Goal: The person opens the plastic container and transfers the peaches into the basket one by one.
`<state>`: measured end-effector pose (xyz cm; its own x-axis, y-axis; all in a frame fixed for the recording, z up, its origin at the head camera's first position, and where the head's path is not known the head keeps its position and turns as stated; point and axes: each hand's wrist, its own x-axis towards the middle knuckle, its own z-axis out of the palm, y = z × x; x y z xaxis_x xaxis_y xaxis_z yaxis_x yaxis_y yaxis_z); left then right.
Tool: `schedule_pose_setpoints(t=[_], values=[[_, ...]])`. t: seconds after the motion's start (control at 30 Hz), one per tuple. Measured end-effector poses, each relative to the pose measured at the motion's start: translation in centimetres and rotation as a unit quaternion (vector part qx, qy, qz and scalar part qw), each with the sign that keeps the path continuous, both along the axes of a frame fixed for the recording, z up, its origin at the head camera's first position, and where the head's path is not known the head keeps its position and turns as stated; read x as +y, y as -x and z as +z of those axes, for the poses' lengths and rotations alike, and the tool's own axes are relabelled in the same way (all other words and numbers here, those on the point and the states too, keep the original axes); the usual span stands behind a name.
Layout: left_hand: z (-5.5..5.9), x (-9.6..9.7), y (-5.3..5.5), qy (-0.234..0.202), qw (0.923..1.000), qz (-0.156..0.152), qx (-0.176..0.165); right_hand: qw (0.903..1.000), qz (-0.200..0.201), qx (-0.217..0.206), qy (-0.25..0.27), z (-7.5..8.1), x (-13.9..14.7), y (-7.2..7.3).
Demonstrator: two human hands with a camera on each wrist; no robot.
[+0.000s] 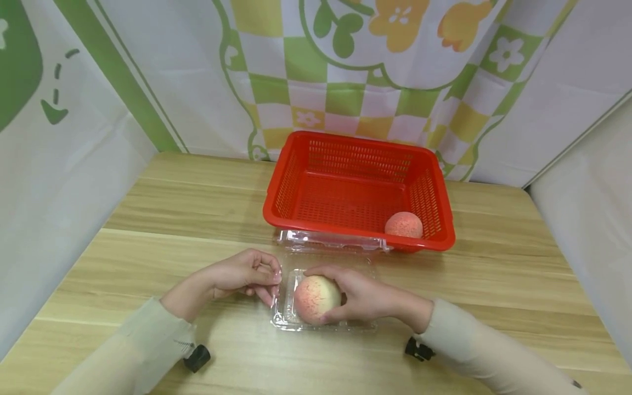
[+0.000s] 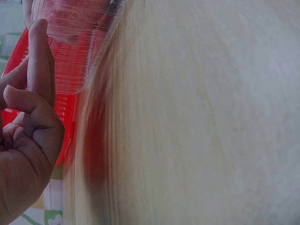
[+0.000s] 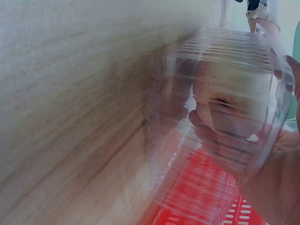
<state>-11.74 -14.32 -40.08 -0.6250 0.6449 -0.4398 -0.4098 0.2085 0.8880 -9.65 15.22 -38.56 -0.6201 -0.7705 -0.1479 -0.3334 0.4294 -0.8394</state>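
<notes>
A clear plastic clamshell box (image 1: pixel 291 323) lies with its lid raised on the table. Inside it is a pink-and-cream peach (image 1: pixel 311 299), which shows through the ridged wall in the right wrist view. My right hand (image 1: pixel 365 293) grips this peach from the right, fingers over its far side and thumb on the near side. At the box's left rim, my left hand (image 1: pixel 249 274) pinches the thin plastic between thumb and fingers. In the left wrist view, the left hand's fingers (image 2: pixel 40 65) are beside the box wall. The box hides part of the right fingers in the right wrist view.
A red slotted plastic basket (image 1: pixel 355 148) stands just behind the box, against the patterned curtain (image 1: pixel 306 93). Another pink peach (image 1: pixel 404 225) sits in its front right corner. The box's lid edge (image 1: pixel 331 240) meets the basket's front. All of this is on a wooden table (image 1: pixel 163 219).
</notes>
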Motion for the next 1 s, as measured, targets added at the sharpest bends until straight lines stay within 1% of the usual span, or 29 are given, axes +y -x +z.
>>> schedule_pose_setpoints(t=[0.17, 0.27, 0.37, 0.47, 0.6, 0.77, 1.0], values=[[-0.1, -0.1, -0.1, 0.001, 1.0, 0.001, 0.0, 0.9993, -0.015, -0.031, 0.016, 0.3, 0.4, 0.0], [-0.1, -0.2, -0.1, 0.007, 1.0, 0.005, 0.0, 0.9992, -0.023, -0.023, 0.022, 0.7, 0.8, 0.1], [-0.1, -0.2, 0.0, 0.01, 0.9999, 0.009, -0.002, 0.9993, -0.026, -0.005, 0.026, 1.0, 1.3, 0.1], [-0.1, -0.3, 0.0, 0.009, 0.9999, 0.007, -0.003, 0.9991, -0.031, 0.009, 0.029, 1.6, 2.0, 0.1], [-0.2, -0.4, 0.0, 0.008, 1.0, 0.004, -0.003, 0.9985, -0.038, 0.018, 0.035, 2.4, 3.0, -0.1], [-0.2, -0.4, 0.0, 0.011, 0.9999, 0.006, 0.0, 0.9974, -0.047, 0.021, 0.051, 2.7, 4.5, -0.4], [-0.2, -0.4, 0.0, 0.011, 0.9999, 0.006, -0.001, 0.9953, -0.056, -0.011, 0.078, 3.1, 6.5, -0.7]])
